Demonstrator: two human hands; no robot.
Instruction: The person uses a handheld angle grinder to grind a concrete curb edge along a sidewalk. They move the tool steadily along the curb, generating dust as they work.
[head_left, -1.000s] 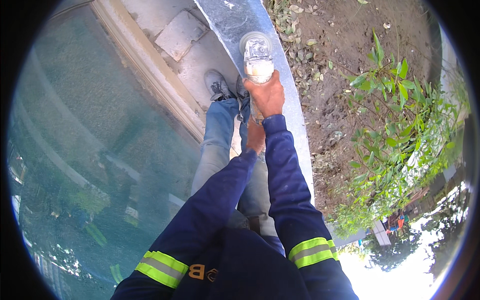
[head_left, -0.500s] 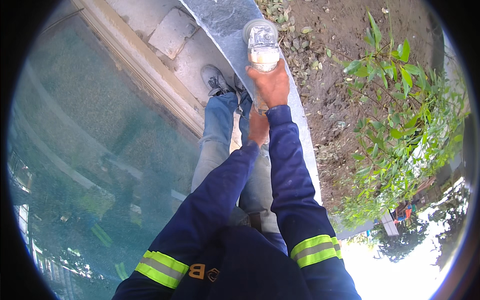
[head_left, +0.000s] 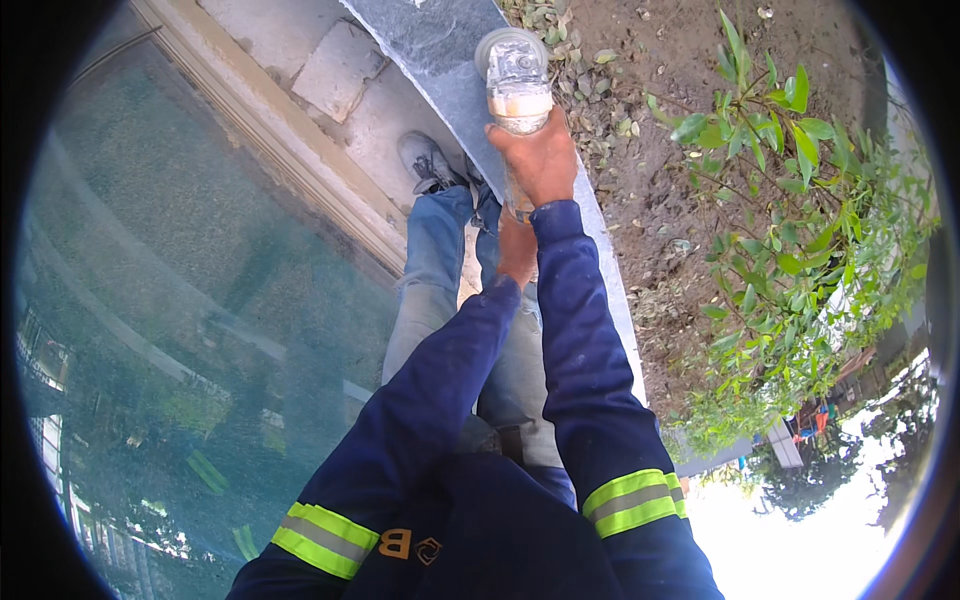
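A dust-covered angle grinder (head_left: 519,92) rests its round disc on a long grey stone slab (head_left: 428,42). My right hand (head_left: 541,158) is wrapped round the grinder's body, just behind its head. Lower down, my left hand (head_left: 516,245) is closed about the rear end of the tool; its fingers are partly hidden by my right wrist. The disc lies near the slab's right edge, and pale dust coats the tool's housing.
To the left stands a large glass pane (head_left: 200,270) with reflections, edged by a beige frame (head_left: 290,150). My shoe (head_left: 428,162) is on the pale paving beside the slab. Right of the slab lie bare soil (head_left: 640,200) with dry leaves and a leafy green shrub (head_left: 800,220).
The grinder and my right hand have shifted slightly up and left along the slab. Both hands keep their hold.
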